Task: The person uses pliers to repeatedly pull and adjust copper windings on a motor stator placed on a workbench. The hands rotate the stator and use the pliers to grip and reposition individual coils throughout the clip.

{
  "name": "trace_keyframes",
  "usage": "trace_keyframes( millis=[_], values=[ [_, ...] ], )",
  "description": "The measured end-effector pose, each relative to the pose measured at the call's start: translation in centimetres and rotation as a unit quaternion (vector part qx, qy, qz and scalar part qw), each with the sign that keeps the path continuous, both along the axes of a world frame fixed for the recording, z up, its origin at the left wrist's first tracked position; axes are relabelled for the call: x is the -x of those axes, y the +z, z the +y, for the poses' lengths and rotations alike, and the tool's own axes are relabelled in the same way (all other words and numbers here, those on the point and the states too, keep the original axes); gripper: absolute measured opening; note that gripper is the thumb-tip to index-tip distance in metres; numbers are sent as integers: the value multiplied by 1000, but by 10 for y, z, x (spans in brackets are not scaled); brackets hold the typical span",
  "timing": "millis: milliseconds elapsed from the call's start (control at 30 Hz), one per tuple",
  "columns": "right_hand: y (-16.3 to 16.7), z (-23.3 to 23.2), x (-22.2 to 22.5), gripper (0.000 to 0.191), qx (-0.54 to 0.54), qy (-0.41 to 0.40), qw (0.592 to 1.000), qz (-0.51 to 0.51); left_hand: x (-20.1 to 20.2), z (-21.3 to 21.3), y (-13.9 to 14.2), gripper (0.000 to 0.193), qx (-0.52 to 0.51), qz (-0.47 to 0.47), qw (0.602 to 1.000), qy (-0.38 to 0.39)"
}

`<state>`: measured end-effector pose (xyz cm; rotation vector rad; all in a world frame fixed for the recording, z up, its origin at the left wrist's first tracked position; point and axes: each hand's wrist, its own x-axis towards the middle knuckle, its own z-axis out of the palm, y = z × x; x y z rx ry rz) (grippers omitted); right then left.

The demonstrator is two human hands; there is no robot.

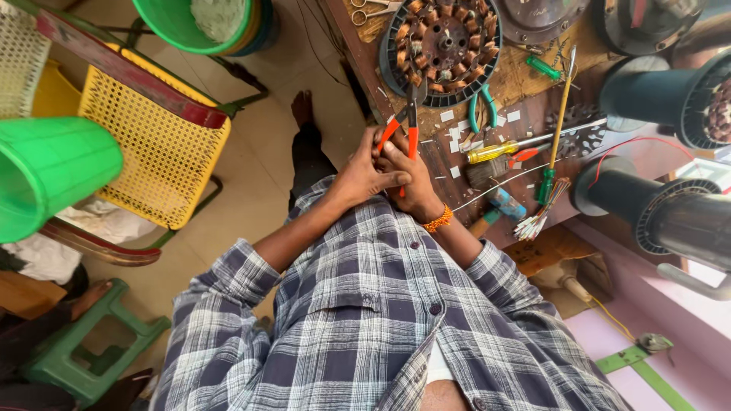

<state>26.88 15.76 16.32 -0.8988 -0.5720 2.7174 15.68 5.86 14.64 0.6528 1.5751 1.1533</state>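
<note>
Far left of the hands: green bucket [49, 179], then yellow mesh chair [156, 144]. Directly above the hands: round wound stator [442, 47] on the wooden bench [533, 80]. To the right: teal-handled pliers [481, 106], yellow screwdriver [499, 150], green screwdriver [557, 125]; nothing lies between these and the hands. Left hand [365, 175] and right hand [411, 176] are pressed together at the bench edge, fingers curled closed around orange-handled pliers [405, 125], whose nose points up toward the stator.

A yellow mesh chair [164, 148] stands left of the workbench [525, 76]; green buckets [46, 171] sit near it; a yellow-handled screwdriver [495, 151] and teal-handled pliers [482, 106] lie on the bench; a green stool [91, 354] stands lower left.
</note>
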Motion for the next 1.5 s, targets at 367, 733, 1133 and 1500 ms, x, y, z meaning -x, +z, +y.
trace_keyframes(
  millis=[367, 733, 1133, 1500],
  values=[
    [-11, -9, -5, 17, -19, -85, 990, -108, -7, 9, 47, 94, -14, -1, 1000, -5],
    [-28, 30, -21, 39, -691, 57, 643, -326, 78, 23, 84, 35, -100, 352, 930, -28],
    [25, 21, -90, 29, -434, 112, 847, -286, 61, 78, 55, 43, -235, 553, 799, -41],
    [38, -15, -89, 34, -535, -200, 757, -318, 87, 107, 22, 22, -337, 542, 762, -112]
  ],
)
